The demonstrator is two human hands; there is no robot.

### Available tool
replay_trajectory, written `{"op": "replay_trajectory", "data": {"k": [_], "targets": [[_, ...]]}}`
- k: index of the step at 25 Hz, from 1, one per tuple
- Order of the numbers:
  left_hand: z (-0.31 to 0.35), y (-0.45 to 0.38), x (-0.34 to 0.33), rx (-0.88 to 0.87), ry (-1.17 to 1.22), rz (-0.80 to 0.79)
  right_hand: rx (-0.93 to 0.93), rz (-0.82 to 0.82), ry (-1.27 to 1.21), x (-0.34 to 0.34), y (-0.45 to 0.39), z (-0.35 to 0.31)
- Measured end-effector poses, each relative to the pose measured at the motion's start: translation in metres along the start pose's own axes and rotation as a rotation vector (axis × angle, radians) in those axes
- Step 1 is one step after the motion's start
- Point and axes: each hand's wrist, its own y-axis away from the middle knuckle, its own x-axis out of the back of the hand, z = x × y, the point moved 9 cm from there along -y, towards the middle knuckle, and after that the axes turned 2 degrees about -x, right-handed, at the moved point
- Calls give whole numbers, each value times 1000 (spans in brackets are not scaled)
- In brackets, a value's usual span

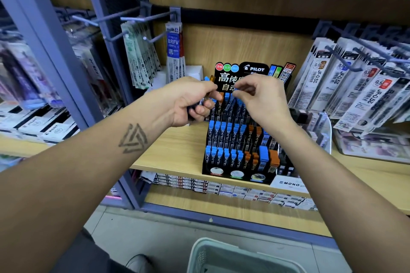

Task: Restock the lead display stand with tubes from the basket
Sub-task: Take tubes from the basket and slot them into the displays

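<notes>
Now, hand by hand, with the display stand as landmark:

Left hand point(190, 101): raised just left of the display stand's point(240, 139) top row, fingers curled round a bunch of tubes point(209, 86); blue and amber caps stick out above the thumb, dark tube bodies show below the fingers.

Right hand point(261, 99): over the stand's top row, thumb and forefinger pinching a blue-capped tube point(237, 90) at its cap, the other fingers loosely bent.

Display stand: black stepped Pilot rack on the wooden shelf point(177, 153); three rows hold upright lead tubes, mostly blue caps to the left, orange caps toward the right, with larger blue and orange tubes at the front right.

Basket point(199, 255): pale plastic, on the floor below and in front of the stand; only its rim and dark inside show, contents cannot be told.

Refill packs point(346, 86): hanging on hooks right of the stand; more hang to its left.

Eraser boxes point(235, 190): stacked in rows on the shelf below the stand.
</notes>
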Motion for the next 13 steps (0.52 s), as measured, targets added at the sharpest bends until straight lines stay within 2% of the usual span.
{"op": "replay_trajectory", "data": {"k": [6, 9, 11, 13], "targets": [[0, 2, 8, -13, -15, 9, 249, -23, 322, -37, 5, -12], [-2, 1, 9, -7, -18, 3, 298, -6, 473, -44, 10, -12], [-4, 2, 4, 20, -22, -27, 262, 24, 457, -35, 8, -10], [-8, 6, -5, 55, -16, -85, 132, 43, 251, -20, 5, -6]]}}
